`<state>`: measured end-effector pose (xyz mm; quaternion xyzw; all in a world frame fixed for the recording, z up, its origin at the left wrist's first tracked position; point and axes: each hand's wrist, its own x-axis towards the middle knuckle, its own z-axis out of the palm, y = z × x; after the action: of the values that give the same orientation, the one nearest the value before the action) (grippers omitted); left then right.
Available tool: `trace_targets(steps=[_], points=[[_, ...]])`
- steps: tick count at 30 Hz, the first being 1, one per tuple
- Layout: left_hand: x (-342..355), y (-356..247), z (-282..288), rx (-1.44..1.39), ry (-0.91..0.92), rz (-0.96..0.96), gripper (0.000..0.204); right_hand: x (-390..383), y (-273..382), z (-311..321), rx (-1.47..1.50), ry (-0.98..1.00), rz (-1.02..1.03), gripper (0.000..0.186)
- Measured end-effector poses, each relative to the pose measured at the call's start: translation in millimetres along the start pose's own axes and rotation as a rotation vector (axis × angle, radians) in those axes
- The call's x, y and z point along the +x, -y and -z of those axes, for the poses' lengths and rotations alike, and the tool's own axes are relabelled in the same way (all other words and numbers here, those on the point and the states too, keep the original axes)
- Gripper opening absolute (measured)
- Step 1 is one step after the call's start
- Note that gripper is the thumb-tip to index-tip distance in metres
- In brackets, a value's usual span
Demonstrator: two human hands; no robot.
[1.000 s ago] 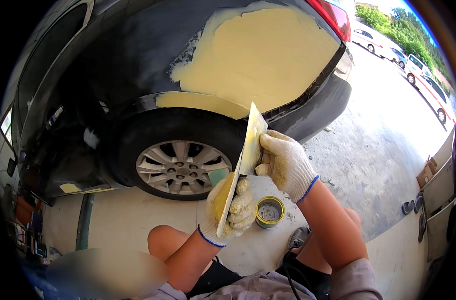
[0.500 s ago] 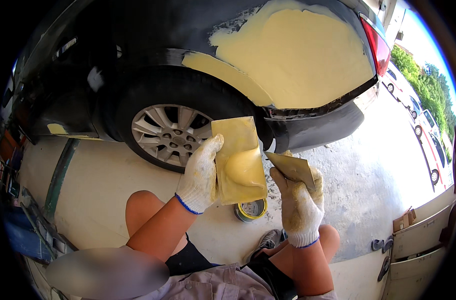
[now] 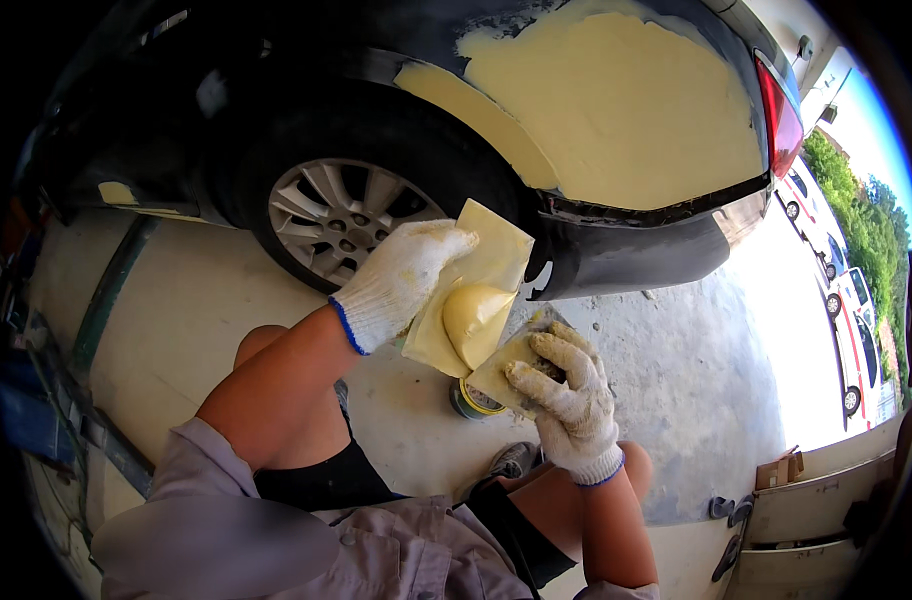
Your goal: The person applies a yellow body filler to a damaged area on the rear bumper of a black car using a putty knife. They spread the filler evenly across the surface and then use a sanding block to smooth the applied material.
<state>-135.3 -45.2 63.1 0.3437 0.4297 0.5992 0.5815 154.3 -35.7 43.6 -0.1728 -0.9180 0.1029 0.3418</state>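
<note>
My left hand [image 3: 396, 280], in a white knit glove, grips a rectangular putty board [image 3: 496, 245] by its left side, and the board is tilted. On its lower part sits a smooth mound of pale yellow putty [image 3: 469, 315]. My right hand [image 3: 574, 405], gloved too and smeared with yellow, is closed round a flat putty spreader [image 3: 502, 374]. The spreader's edge is at the lower right end of the board, close beside the mound; whether it touches the putty I cannot tell. Below the board is an open tin [image 3: 466, 402] on the floor, partly hidden.
In front stands a dark car with a wheel [image 3: 346, 220] and a rear panel [image 3: 636, 110] coated in yellow filler. A red tail light [image 3: 779, 120] is at its right end. Drawers [image 3: 806, 510] and slippers [image 3: 724, 507] lie to the right; metal bars [image 3: 106, 300] at left.
The board has tilted clockwise and the putty mound looks taller and narrower. My right hand has turned over and brought the spreader down and left against or near the board's lower end.
</note>
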Motion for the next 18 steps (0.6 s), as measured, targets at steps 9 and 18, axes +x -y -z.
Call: trace_targets(steps=[9,18], points=[[-7.4,-0.4,-9.6,-0.010,-0.028,-0.002,0.025,-5.1,-1.0,-2.2,0.003,-0.016,-0.034,0.057],[2.7,5.3,-7.6,0.071,-0.056,-0.013,0.025,2.1,5.3,3.7,0.030,-0.009,-0.082,0.055]])
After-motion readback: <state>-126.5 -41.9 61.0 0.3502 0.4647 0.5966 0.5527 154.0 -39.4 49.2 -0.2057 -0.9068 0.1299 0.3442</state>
